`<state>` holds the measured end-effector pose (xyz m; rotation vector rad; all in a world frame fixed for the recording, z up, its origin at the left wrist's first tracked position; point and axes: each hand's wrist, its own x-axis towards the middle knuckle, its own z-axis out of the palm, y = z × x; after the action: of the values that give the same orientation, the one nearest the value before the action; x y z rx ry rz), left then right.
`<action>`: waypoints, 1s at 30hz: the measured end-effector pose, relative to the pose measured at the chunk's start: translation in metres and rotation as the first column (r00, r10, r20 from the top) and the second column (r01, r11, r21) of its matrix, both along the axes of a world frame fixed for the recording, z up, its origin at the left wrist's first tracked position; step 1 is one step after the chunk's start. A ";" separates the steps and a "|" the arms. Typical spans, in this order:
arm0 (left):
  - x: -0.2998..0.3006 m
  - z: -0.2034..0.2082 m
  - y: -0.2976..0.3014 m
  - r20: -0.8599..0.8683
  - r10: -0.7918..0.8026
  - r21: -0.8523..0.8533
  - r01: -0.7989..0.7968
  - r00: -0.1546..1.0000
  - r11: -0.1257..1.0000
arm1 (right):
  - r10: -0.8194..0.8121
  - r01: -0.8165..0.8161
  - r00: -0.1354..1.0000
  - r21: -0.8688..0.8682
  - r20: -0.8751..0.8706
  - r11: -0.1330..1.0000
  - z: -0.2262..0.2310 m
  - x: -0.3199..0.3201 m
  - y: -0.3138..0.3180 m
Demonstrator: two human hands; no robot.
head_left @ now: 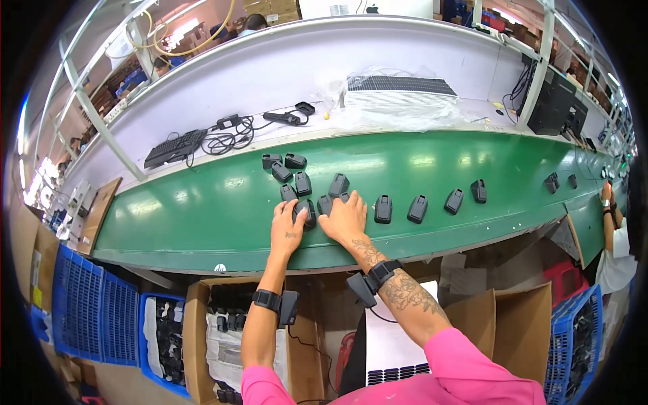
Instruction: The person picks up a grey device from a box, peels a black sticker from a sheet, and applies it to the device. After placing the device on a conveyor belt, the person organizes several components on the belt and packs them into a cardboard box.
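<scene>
My left hand [288,228] curls its thumb and fingers around a small black plastic block [310,214] on the green bench top. Close beside it, my right hand [346,219] is bent over another black block [325,204], with its thumb and fingers about it and part of it hidden. A further block [339,182] stands just beyond the right fingertips. Several more, such as this black block [302,183], are clustered past my left hand. To the right, spaced apart, are several like blocks, among them one black block [383,209].
Behind the green bench [169,223] lie a keyboard [177,147], coiled cables [229,138] and a plastic-wrapped panel [401,101]. Below the front edge are an open carton [196,331] with black parts and blue crates [77,304]. A co-worker's arm [607,212] is at far right.
</scene>
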<state>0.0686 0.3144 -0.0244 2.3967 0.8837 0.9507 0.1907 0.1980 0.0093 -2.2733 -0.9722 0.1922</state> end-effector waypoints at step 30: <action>-0.026 -0.096 -0.330 0.125 -0.139 -0.788 0.183 0.982 0.588 | 0.273 0.846 0.475 0.519 -0.837 0.119 -0.038 0.000 -0.568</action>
<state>0.0428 -0.0160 -0.1206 1.6074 0.8128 0.3834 0.1904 -0.3700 -0.0285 -0.7654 0.1838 0.2642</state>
